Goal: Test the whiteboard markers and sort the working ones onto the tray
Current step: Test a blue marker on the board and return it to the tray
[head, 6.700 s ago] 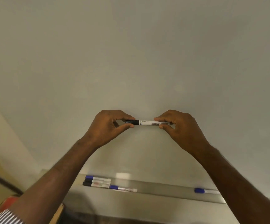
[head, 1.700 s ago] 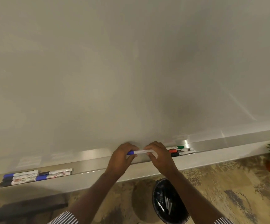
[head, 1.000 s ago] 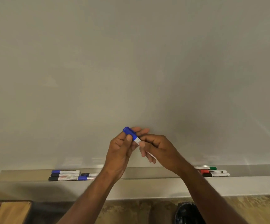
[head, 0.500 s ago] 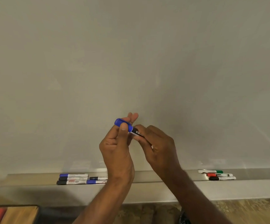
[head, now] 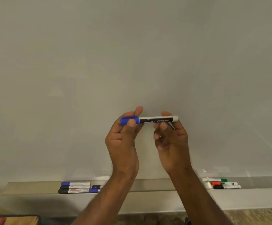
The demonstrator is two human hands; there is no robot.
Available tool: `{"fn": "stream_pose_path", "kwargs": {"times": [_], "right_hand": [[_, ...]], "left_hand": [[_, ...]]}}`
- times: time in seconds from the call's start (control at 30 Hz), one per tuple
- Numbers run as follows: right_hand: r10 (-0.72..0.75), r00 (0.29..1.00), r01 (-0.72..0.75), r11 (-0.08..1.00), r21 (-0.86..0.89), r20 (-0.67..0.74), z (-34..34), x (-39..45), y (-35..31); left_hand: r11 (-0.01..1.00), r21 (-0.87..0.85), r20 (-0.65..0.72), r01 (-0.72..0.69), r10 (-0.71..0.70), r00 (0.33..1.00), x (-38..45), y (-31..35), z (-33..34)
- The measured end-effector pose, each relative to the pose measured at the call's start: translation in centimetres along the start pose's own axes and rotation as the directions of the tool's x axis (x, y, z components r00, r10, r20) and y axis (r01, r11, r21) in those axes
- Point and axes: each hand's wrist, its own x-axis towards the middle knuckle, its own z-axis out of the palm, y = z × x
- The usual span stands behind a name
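Observation:
I hold a blue-capped marker (head: 154,120) level in front of the whiteboard (head: 132,54). My left hand (head: 124,140) pinches its blue cap between thumb and fingers. My right hand (head: 171,140) holds the white barrel near its far end, fingers curled behind it. The cap is on the marker. Below, the metal tray (head: 148,185) runs along the board's bottom edge. Several markers (head: 75,187) with blue and black caps lie on its left part. Green, red and black capped markers (head: 223,184) lie on its right part.
A wooden-topped object with a red patch (head: 11,220) sits at the bottom left. Patterned floor (head: 254,216) shows under the tray at the bottom right.
The marker has turned from tilted to level, and my hands have moved slightly apart along it. Earlier I lifted this blue marker up from the tray.

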Motion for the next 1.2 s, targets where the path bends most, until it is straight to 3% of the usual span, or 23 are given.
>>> {"fn": "stream_pose_path", "kwargs": {"times": [0.03,0.1,0.2,0.33,0.53,0.67,0.8,0.9,1.0,1.07,1.2], "right_hand": [[0.058,0.998,-0.06,0.987,0.147,0.018,0.3,0.0,0.2],[0.062,0.995,-0.078,0.976,0.204,0.083,1.0,0.3,0.8],[-0.028,0.994,0.016,0.994,0.11,0.102,2.4,0.7,0.8],[-0.054,0.998,0.056,0.997,0.044,-0.039,4.5,0.3,0.5],[-0.164,0.984,0.151,0.976,-0.159,-0.069,5.5,0.0,0.8],[-0.253,0.957,0.241,0.966,-0.098,-0.145,5.4,-0.8,1.2],[-0.294,0.913,0.323,0.945,0.059,-0.283,4.0,0.3,0.0],[-0.387,0.878,0.402,0.916,-0.005,-0.281,3.1,1.1,-0.6],[-0.552,0.828,0.539,0.832,-0.134,-0.1,3.0,1.4,-1.4],[-0.631,0.775,0.622,0.759,-0.192,0.014,2.9,1.8,-2.7],[-0.703,0.701,0.706,0.66,-0.255,0.12,2.9,2.9,-6.3]], "left_hand": [[1.0,0.001,0.026,-0.013,0.013,1.0,-0.4,-0.3,0.1],[0.999,0.022,0.039,-0.027,0.026,0.999,-1.0,-0.8,0.2],[0.996,0.073,-0.024,-0.042,0.043,0.999,-0.9,-1.0,0.5],[0.996,0.055,0.087,-0.074,0.069,0.994,-1.0,-0.7,1.2],[0.995,0.07,-0.067,0.066,-0.061,0.996,-0.9,0.4,1.9],[0.996,0.068,-0.041,0.052,-0.05,0.998,-1.6,0.5,2.7],[0.976,-0.185,-0.175,0.117,-0.15,0.973,0.1,1.4,2.3],[0.997,-0.077,-0.129,0.017,-0.027,0.991,0.4,1.4,2.6],[0.976,0.153,0.057,-0.152,0.145,0.988,0.0,0.7,2.8],[0.912,0.25,0.208,-0.326,0.278,0.938,1.1,0.8,2.3],[0.714,0.316,0.412,-0.624,0.49,0.768,4.3,2.6,2.9]]}}
